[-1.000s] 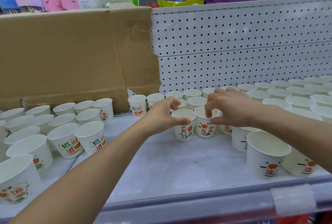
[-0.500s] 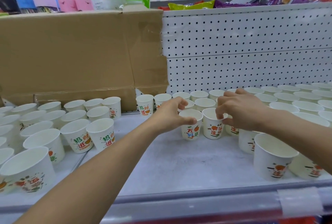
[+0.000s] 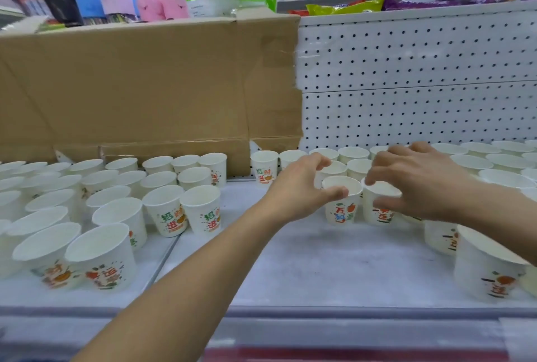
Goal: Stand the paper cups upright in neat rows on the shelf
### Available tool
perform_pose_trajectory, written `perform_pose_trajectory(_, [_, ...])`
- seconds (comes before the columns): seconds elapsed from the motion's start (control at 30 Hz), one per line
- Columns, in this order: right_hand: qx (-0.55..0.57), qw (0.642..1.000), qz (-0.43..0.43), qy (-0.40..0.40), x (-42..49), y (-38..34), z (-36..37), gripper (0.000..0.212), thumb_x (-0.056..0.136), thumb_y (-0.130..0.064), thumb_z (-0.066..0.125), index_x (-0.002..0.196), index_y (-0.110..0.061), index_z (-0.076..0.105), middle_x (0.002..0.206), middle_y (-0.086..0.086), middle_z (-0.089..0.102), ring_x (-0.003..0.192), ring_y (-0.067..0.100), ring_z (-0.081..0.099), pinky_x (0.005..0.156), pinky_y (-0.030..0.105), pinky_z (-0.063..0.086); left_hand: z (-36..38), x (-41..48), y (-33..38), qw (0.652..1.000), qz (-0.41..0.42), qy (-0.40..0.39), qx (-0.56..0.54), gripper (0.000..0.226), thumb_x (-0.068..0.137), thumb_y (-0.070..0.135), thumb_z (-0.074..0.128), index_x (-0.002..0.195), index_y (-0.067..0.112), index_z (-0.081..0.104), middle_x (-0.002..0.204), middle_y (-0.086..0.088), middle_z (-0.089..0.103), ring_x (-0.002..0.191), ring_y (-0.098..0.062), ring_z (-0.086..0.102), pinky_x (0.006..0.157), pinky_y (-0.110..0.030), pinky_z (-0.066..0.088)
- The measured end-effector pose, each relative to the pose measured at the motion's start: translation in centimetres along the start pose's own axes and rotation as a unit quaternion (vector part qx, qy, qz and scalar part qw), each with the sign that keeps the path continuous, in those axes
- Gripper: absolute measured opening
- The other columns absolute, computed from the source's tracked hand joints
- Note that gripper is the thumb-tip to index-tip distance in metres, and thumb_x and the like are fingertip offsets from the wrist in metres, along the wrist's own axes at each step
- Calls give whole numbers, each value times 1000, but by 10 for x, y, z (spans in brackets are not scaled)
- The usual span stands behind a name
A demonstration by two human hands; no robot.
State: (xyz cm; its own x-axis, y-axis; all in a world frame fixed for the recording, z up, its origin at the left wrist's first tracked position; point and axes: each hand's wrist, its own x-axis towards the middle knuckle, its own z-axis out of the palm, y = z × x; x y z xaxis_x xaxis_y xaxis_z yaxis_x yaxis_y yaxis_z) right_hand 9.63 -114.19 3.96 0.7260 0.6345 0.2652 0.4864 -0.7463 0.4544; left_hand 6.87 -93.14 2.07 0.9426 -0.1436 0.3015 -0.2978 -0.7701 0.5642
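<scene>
Left hand (image 3: 302, 187), grip curled round rim of white paper cup with red-green print (image 3: 343, 210); right hand (image 3: 418, 184) pinches neighbouring white paper cup (image 3: 374, 210). Both upright on pale grey shelf (image 3: 319, 263). Best nudged together gently, rims uncrushed.

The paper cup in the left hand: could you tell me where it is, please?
Head view, right of centre: the paper cup stands on the shelf, gripped by the left hand, beside the neighbouring cup the right hand holds.

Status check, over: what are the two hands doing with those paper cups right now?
Left hand grips white printed paper cup, upright. Right hand on neighbouring paper cup, grip blurred. More upright cups crowd close behind.
</scene>
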Motion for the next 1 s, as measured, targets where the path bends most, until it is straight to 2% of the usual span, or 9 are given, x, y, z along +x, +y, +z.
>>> perform_pose_trajectory(0.2, [194,976,-68,77,41,-86,-22,36,88,-54,52,120,-39,56,118,-14,53,110,13,48,86,32,37,-44,-72,-45,989,-11,112,95,47,90,44,61,133,28,50,135,12,51,125,-7,43,100,-25,37])
perform_pose_trajectory(0.33, [253,959,-108,72,84,-150,-28,45,95,-40,52,137,-34,41,130,-9,45,119,15,42,88,33,42,-104,-107,-93,921,-96,198,321,35,95,37,53,129,30,56,129,7,58,122,-18,47,97,-36,35])
perform_pose_trajectory(0.4, [227,963,-120,88,106,-175,-27,49,95,-34,53,141,-29,38,133,-5,44,120,18,40,91,33,40,-132,-116,-107,872,-138,175,436,30,95,41,52,122,35,62,123,9,62,119,-18,47,94,-37,33])
perform_pose_trajectory(0.47, [193,967,-127,105,123,-191,-23,45,93,-27,56,136,-27,45,129,-2,48,117,20,41,89,35,40,-148,-116,-112,850,-155,115,490,26,91,46,57,110,35,69,111,9,66,114,-18,48,91,-37,33])
perform_pose_trajectory(0.57, [156,968,-142,133,137,-201,-16,21,89,-17,58,108,-22,65,106,1,57,100,22,47,72,35,42,-153,-108,-118,831,-147,50,533,21,86,46,63,98,32,73,95,8,67,106,-17,48,82,-34,31])
perform_pose_trajectory(0.63, [142,965,-144,165,136,-203,-13,5,82,-13,67,83,-18,68,85,2,59,84,23,52,56,31,37,-151,-101,-122,832,-132,42,537,15,86,38,63,92,31,74,88,8,67,101,-17,48,76,-33,26])
perform_pose_trajectory(0.73, [144,960,-141,196,120,-202,-16,19,64,-12,84,63,-18,66,64,0,56,64,22,53,43,26,32,-150,-95,-127,837,-108,37,535,14,86,32,60,89,30,74,84,7,66,98,-17,50,77,-31,31])
perform_pose_trajectory(0.83, [154,955,-126,219,85,-191,-19,20,61,-7,84,67,-18,68,68,0,55,67,22,52,41,28,33,-145,-98,-121,857,-71,47,508,16,90,38,58,92,33,73,91,10,66,96,-16,52,76,-31,40])
perform_pose_trajectory(1.0, [182,959,-38,215,4,-118,-21,4,80,-20,69,77,-19,72,76,-2,60,73,23,58,40,28,40,-104,-106,-76,940,62,116,316,7,86,36,68,85,33,73,82,12,61,83,-14,52,61,-33,46])
